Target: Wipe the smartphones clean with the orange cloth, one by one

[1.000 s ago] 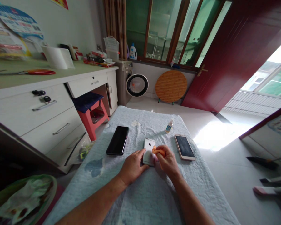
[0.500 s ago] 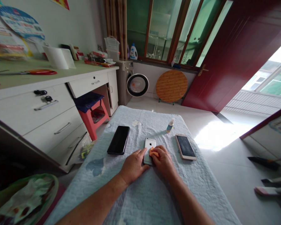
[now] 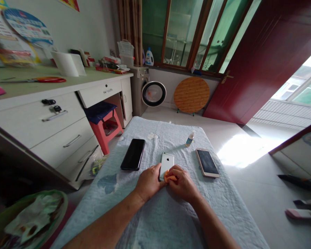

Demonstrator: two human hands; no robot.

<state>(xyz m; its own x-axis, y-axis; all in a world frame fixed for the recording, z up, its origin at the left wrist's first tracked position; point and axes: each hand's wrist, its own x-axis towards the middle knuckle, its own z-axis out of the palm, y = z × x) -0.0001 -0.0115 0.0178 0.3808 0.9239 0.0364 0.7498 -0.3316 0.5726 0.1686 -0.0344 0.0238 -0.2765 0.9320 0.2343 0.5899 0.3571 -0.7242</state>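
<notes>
A silver smartphone (image 3: 167,160) lies back side up on the light blue quilted cloth (image 3: 155,221), its lower part partly covered by my hands. My left hand (image 3: 149,180) grips it along the left edge and lower corner. Pinched in my right hand (image 3: 181,181) is an orange cloth (image 3: 168,176), pressed against the lower back of the phone. To the left lies a black smartphone (image 3: 133,154), screen up. On the right there is a gold-and-white smartphone (image 3: 207,163), also screen up. A small spray bottle (image 3: 190,139) stands upright behind them.
At the left stands a white desk (image 3: 67,129) with scissors (image 3: 45,80) and a paper roll (image 3: 67,64) on top. A red stool (image 3: 103,133) is tucked under it. A waste basket (image 3: 63,204) sits at the lower left. Farther back is a washing machine (image 3: 138,93) with its door open.
My right hand has slid the orange cloth down the phone's back toward its lower end. My left hand stays on the phone's edge. The whole view has shifted slightly.
</notes>
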